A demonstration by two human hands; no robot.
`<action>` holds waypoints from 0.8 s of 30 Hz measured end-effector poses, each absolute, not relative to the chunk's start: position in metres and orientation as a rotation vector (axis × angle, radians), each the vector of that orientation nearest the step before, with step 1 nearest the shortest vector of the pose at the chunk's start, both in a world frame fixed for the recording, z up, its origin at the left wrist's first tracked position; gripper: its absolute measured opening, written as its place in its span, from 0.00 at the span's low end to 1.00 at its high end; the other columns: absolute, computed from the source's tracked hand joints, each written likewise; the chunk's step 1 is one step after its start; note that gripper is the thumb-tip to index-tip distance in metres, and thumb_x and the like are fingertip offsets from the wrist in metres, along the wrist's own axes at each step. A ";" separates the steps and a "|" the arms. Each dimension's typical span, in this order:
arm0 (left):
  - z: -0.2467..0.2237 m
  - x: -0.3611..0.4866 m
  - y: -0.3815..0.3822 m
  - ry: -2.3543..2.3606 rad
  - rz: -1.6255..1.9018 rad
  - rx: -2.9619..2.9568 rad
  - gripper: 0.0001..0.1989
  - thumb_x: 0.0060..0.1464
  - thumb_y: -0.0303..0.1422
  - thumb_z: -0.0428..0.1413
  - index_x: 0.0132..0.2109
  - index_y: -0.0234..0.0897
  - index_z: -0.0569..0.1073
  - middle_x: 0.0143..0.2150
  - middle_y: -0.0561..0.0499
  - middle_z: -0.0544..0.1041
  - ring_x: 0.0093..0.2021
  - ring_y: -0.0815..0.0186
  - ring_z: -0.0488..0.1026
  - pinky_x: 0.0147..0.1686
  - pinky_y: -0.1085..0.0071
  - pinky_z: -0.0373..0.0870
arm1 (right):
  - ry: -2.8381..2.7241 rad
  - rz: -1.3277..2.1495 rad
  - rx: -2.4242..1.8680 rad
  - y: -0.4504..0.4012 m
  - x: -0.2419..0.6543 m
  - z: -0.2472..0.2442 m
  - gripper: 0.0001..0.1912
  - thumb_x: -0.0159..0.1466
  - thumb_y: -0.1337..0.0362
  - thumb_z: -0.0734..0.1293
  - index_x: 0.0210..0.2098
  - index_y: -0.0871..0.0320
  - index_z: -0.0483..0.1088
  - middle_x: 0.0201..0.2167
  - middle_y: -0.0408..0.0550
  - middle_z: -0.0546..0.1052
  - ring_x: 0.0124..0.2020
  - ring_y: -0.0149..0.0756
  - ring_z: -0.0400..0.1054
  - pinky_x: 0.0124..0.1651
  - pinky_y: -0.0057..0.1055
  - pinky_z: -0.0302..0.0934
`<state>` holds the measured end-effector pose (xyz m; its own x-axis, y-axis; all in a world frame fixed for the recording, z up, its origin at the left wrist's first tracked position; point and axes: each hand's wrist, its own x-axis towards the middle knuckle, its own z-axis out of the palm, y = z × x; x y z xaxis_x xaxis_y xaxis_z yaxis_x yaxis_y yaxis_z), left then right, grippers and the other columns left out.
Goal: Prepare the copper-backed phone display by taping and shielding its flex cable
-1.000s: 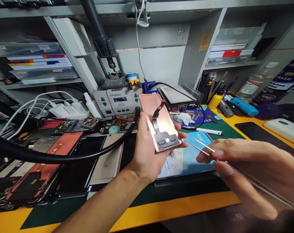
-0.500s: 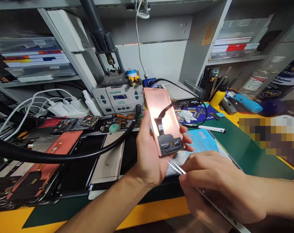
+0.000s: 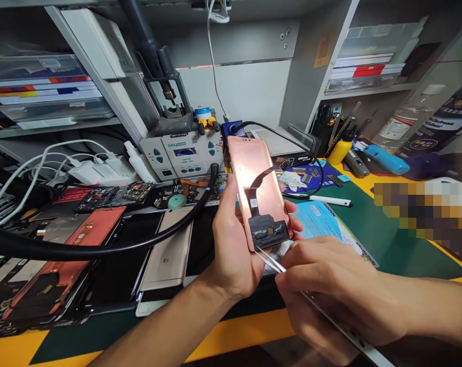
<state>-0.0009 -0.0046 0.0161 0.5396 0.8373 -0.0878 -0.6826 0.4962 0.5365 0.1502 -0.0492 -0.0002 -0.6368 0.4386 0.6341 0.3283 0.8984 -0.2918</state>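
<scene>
Gripping one copper-pink panel point(image 3: 269, 199), the left hand point(image 3: 231, 250) is holding it tilted above the bench, in front of one grey station point(image 3: 188, 153) with a small display. Its thumb is lying along one long edge while its other fingers are wrapping round to the opposite edge. The right hand point(image 3: 326, 285) is pinching one pair of tweezers point(image 3: 330, 315); the two tips are pointing at the panel's lower left corner, and whether they are touching it I cannot tell.

One white pen point(image 3: 326, 200) and one blue packet point(image 3: 317, 219) are lying beyond the right hand. Left of the left hand, one gold phone back point(image 3: 167, 247) is lying beside one glossy black panel point(image 3: 118, 260), and one salmon panel point(image 3: 89, 239) is topping a stack. One black hose point(image 3: 139, 248) is arching over these. One yellow bottle point(image 3: 340, 149), one clear bottle point(image 3: 401, 120) and one dark can point(image 3: 442, 120) are standing at the right.

The copper-pink panel is catching the light, its middle glowing pale between rounded corners. One black ribbon cable point(image 3: 261, 177) is curving down its face, bearing one small white label point(image 3: 253, 203), and is meeting one wrinkled black patch point(image 3: 261, 235) at the lower end. One small gold-toned square point(image 3: 270, 230) is showing in the patch.
</scene>
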 end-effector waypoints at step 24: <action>0.014 0.000 -0.004 0.411 0.947 0.452 0.33 0.61 0.55 0.41 0.41 0.30 0.77 0.32 0.42 0.77 0.28 0.61 0.75 0.31 0.65 0.74 | -2.217 0.072 -0.604 -0.049 0.140 -0.002 0.17 0.57 0.79 0.62 0.43 0.57 0.63 0.23 0.43 0.73 0.22 0.32 0.69 0.26 0.29 0.63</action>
